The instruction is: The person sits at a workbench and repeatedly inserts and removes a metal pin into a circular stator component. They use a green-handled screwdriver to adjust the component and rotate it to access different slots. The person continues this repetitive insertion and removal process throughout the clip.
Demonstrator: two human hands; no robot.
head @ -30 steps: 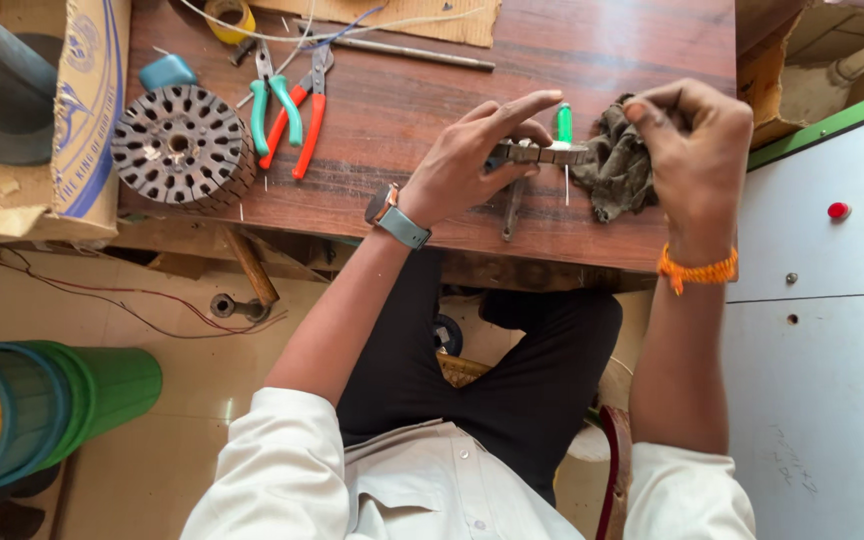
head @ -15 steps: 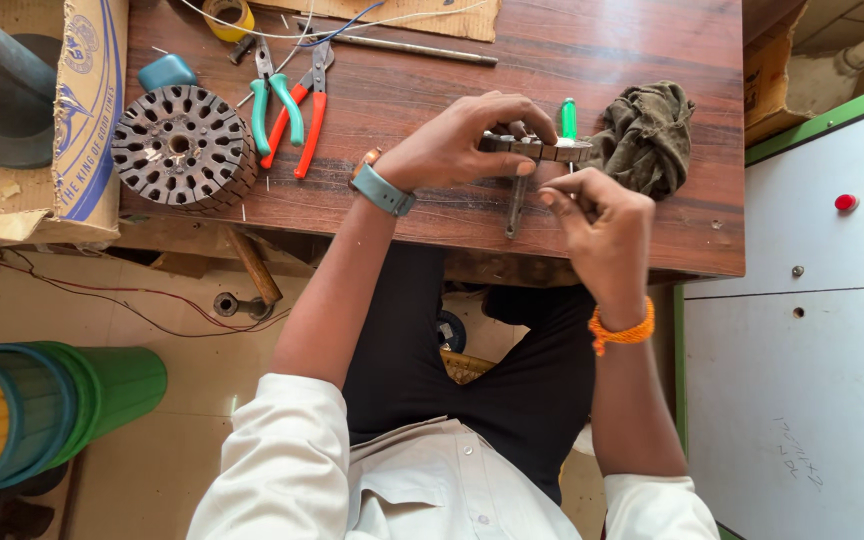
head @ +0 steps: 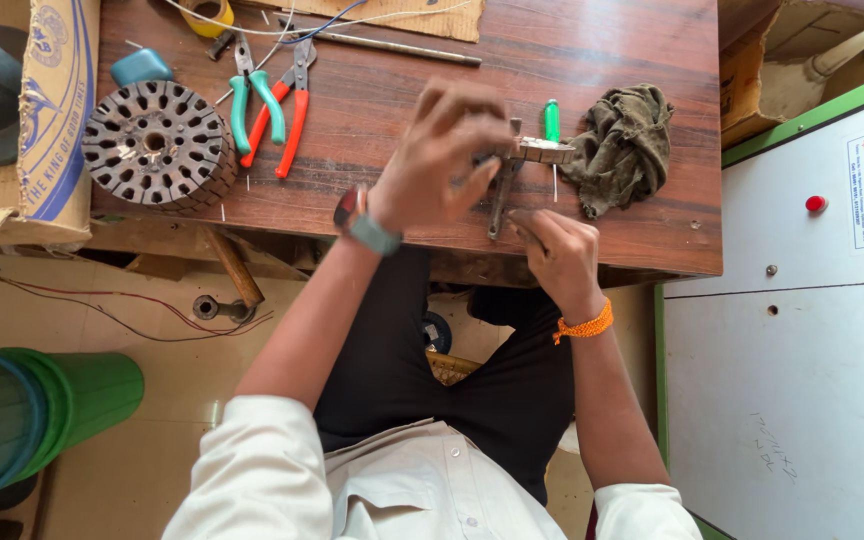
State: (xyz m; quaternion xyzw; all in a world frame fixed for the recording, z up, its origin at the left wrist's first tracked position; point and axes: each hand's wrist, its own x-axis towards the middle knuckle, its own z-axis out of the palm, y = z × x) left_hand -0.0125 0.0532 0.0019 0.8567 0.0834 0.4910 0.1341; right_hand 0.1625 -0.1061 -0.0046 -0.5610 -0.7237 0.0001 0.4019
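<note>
- Wooden workbench [head: 592, 230]: carries all tools and parts; the person sits at its near edge.
- White machine cabinet [head: 792, 330] with green trim: stands at the right of the bench, with a red button on its face.
- Cardboard box [head: 42, 120]: sits at the left end of the bench, just beside the stator core.
- Slotted round stator core [head: 157, 145]: lies flat on the bench, well apart from both hands.
- Grey-green rag [head: 624, 148]: lies crumpled just right of the work.
- Left hand [head: 444, 160]: raised over the bench and motion-blurred; the fingers curl down around the small metal block [head: 542, 151]. Whether they actually clamp it cannot be told.
- Right hand [head: 562, 258]: rests at the near edge of the bench, fingers drawn together as in a pinch. What it pinches, if anything, is not visible.
- Two pliers, green-handled [head: 252, 100] and red-handled [head: 287, 120]: lie crossed between the stator core and the hands, untouched.
- Thin dark metal bar [head: 497, 205]: lies on the bench below the block, between the two hands.
- Green-handled screwdriver [head: 552, 125]: lies touching the block, blade toward the person.
- Step in hand, as judged: fitting or adjusting the block assembly, left hand steadying, right hand bringing a small part.
- Next move calls for: a steady left grip and fine alignment by the right fingertips at the block.
</note>
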